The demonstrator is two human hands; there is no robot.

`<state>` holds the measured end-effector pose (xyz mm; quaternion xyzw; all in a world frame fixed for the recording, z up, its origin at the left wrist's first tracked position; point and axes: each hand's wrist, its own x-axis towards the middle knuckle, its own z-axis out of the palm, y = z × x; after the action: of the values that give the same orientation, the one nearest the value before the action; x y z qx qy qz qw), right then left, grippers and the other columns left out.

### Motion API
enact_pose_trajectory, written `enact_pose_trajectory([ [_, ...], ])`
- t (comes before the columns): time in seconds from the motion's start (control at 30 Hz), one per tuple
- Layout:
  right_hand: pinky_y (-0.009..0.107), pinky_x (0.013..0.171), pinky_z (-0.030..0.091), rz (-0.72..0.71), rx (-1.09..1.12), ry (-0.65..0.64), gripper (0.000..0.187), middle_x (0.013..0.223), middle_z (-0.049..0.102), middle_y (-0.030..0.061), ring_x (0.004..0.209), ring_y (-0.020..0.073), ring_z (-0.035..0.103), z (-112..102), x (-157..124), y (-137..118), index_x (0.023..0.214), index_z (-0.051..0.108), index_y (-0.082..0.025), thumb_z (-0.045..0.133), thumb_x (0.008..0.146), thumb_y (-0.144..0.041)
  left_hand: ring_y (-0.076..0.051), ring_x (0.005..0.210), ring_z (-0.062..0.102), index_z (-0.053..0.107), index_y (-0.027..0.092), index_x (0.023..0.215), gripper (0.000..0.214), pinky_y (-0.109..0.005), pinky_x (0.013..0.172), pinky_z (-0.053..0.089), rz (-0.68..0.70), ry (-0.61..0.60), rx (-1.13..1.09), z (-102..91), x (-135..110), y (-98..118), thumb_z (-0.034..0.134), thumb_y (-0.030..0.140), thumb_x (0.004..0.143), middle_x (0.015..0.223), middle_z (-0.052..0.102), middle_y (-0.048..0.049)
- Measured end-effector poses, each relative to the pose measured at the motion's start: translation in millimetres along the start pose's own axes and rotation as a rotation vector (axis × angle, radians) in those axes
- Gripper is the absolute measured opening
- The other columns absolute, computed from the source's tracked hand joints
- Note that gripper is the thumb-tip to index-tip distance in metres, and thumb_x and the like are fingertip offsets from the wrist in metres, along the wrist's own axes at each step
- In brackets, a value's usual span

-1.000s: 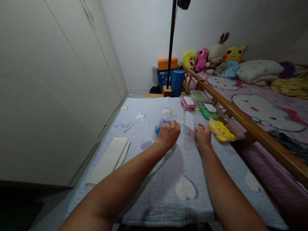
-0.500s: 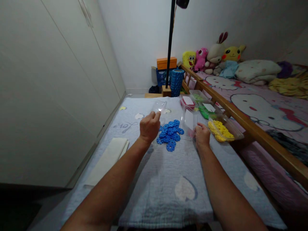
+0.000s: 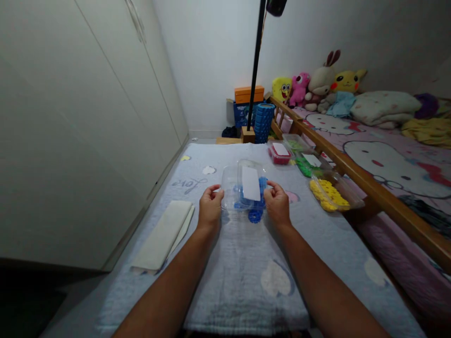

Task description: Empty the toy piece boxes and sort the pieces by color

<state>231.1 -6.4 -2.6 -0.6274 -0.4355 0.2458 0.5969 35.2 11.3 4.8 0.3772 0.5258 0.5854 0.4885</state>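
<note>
My left hand (image 3: 210,205) and my right hand (image 3: 278,204) are both closed on a clear plastic box (image 3: 230,188), one at each side, a little above the light blue blanket (image 3: 246,272). A clear lid with a white label (image 3: 251,183) sits over the box on the right hand's side. A heap of blue flat toy pieces (image 3: 254,216) lies on the blanket under and behind the box, seen partly through the plastic. I cannot tell whether the lid is pressed onto the box.
Clear boxes line the blanket's right edge: red pieces (image 3: 280,153), green pieces (image 3: 305,163), yellow pieces (image 3: 329,195). A wooden bed rail (image 3: 369,184) runs behind them. A folded white cloth (image 3: 164,234) lies left. A black pole (image 3: 255,70) and blue roller (image 3: 263,122) stand at the far end.
The blue pieces were tipped out of the box onto the blanket. My left hand lifted the empty box, my right hand brought the labelled lid over, and both now meet above the heap.
</note>
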Motion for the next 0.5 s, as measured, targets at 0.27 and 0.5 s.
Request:
enact_pose_trajectory([
  [0.27,0.028,0.063,0.042,-0.096,-0.17,-0.045,0.042,0.063,0.049,-0.0057,0.059,0.0146,0.05,17,-20,-5,0.114,0.065,-0.014,0.051,0.081,-0.036,-0.006,0.051,0.043,0.065,0.017,0.096,0.042,-0.018,0.049,0.035,-0.064,-0.07,-0.169,0.3,-12,-7,0.069,0.054,0.077,0.065,0.051,0.0056],
  [0.5,0.034,0.076,0.047,-0.193,-0.152,-0.003,0.04,0.082,0.054,0.0003,0.074,0.0169,0.054,21,-22,4,0.117,0.062,-0.016,0.049,0.084,-0.033,-0.006,0.053,0.047,0.063,0.018,0.105,0.049,-0.019,0.052,0.037,-0.054,-0.119,-0.081,-1.4,-18,-8,0.08,0.043,0.066,0.069,0.053,0.0069],
])
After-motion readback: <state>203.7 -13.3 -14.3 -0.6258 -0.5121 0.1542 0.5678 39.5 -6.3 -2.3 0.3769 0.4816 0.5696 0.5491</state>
